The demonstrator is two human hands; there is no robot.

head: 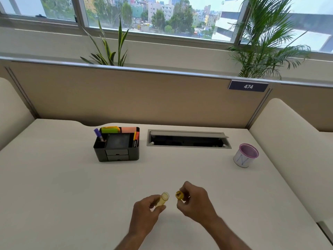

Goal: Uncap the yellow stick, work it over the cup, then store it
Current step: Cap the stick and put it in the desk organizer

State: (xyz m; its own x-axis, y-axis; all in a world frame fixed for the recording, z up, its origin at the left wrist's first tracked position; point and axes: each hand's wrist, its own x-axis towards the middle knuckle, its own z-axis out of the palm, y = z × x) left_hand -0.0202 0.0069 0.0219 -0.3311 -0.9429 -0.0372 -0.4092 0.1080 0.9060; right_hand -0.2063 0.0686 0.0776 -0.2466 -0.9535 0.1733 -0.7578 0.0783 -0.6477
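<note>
My left hand (pixel 146 212) grips a translucent yellow cap (pixel 162 199), its open mouth turned toward the other hand. In my right hand (pixel 195 201) is the yellow stick (pixel 179 195), of which only the front end shows past the fingers. Cap and stick are apart, a small gap between them, above the near middle of the white desk (pixel 72 186). The cup (pixel 246 155), white with a pink rim and a blue "N" on its side, stands far off at the desk's right.
A black desk organiser (pixel 117 145) with markers and sticky notes stands at the back left. Beside it lies an open cable tray (pixel 188 139) set into the desk. Padded dividers flank both sides; a partition and plants stand behind.
</note>
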